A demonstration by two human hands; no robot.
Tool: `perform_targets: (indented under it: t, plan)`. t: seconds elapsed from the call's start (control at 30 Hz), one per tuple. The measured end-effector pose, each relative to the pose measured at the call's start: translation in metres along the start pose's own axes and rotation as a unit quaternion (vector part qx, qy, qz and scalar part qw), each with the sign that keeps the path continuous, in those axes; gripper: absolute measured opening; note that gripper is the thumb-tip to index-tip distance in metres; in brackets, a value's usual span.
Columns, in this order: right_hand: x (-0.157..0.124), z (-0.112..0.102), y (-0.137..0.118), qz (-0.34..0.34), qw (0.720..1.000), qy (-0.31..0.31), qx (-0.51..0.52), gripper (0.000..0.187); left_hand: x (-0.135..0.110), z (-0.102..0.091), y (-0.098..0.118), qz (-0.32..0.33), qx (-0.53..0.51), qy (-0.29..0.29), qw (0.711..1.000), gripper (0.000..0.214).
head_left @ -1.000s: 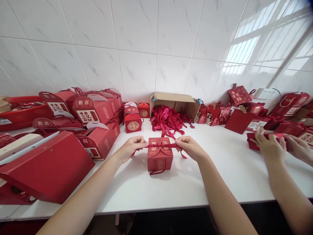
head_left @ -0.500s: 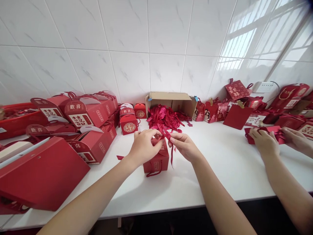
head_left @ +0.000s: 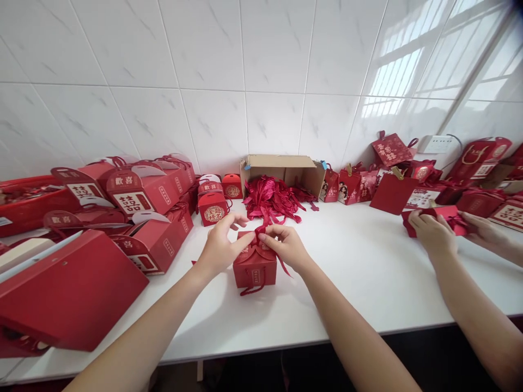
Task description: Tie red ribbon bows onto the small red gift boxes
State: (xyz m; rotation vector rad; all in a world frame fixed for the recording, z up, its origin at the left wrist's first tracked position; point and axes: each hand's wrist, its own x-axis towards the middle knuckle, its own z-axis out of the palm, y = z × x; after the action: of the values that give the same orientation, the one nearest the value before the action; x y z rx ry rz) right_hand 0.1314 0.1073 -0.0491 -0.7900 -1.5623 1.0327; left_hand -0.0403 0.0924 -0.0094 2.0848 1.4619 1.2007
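A small red gift box (head_left: 255, 272) with a dark red cord handle stands on the white table in front of me. A red ribbon (head_left: 259, 231) runs across its folded top, with a loose tail hanging at the right. My right hand (head_left: 288, 247) pinches the ribbon between thumb and fingers above the lid. My left hand (head_left: 223, 245) is at the box's upper left, its thumb tip at the ribbon and its fingers apart from the thumb. Exactly how the ribbon is looped between the fingertips is partly hidden.
Behind the box, a cardboard carton (head_left: 286, 161) lies on its side, red ribbons (head_left: 269, 198) spilling out. Red gift boxes (head_left: 153, 190) are piled at left beside a large red box (head_left: 77, 294). At right, a co-worker's hands (head_left: 435, 234) hold a red box (head_left: 448, 213).
My left fingers have opened away from the ribbon. My right hand has come lower and closer to the box top, still pinching the ribbon. The view has shifted slightly.
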Motion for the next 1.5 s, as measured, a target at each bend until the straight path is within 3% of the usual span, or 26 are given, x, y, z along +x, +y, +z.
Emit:
perform_targets:
  t: [0.17,0.3,0.4,0.5,0.6,0.77,0.9,1.0,1.17,1.37,1.5]
  plan:
    - [-0.002,0.006,0.004,-0.011,1.0,0.004,-0.022,0.015,-0.003,-0.011,-0.021,-0.11,-0.048,-0.037,0.992,0.034]
    - [-0.004,0.01,0.0,-0.004,0.999,-0.029,0.042,0.014,-0.007,-0.01,-0.027,-0.219,-0.085,-0.144,0.961,0.044]
    - [-0.004,0.014,-0.003,0.016,0.998,-0.008,0.054,0.012,-0.008,-0.012,-0.028,-0.259,-0.132,-0.196,0.937,0.047]
    - [-0.003,0.021,-0.003,0.04,0.997,0.055,0.027,0.01,-0.007,-0.021,-0.022,-0.227,-0.155,-0.151,0.95,0.043]
    - [-0.003,0.028,-0.002,0.033,0.994,0.097,-0.021,0.009,-0.004,-0.028,-0.002,-0.157,-0.186,-0.129,0.961,0.038]
    - [-0.005,0.031,-0.005,-0.009,0.993,0.076,-0.093,0.006,0.011,-0.027,0.037,-0.102,-0.175,-0.138,0.969,0.036]
    - [-0.008,0.028,-0.007,-0.045,0.989,0.063,-0.123,0.014,0.025,-0.016,0.048,-0.054,-0.134,-0.16,0.976,0.033]
    - [-0.008,0.028,-0.005,-0.028,0.991,0.071,-0.112,0.026,0.034,-0.01,0.045,-0.02,-0.138,-0.164,0.977,0.034]
    - [-0.007,0.028,-0.006,-0.015,0.995,0.077,-0.068,0.032,0.039,-0.009,0.021,-0.02,-0.173,-0.086,0.981,0.043]
    - [-0.008,0.027,-0.005,-0.006,0.996,0.064,-0.067,0.034,0.018,-0.011,-0.01,-0.08,-0.17,-0.123,0.974,0.037]
    - [-0.009,0.03,-0.004,0.021,0.995,0.095,-0.001,0.022,0.006,-0.011,-0.016,-0.058,-0.167,-0.103,0.979,0.029]
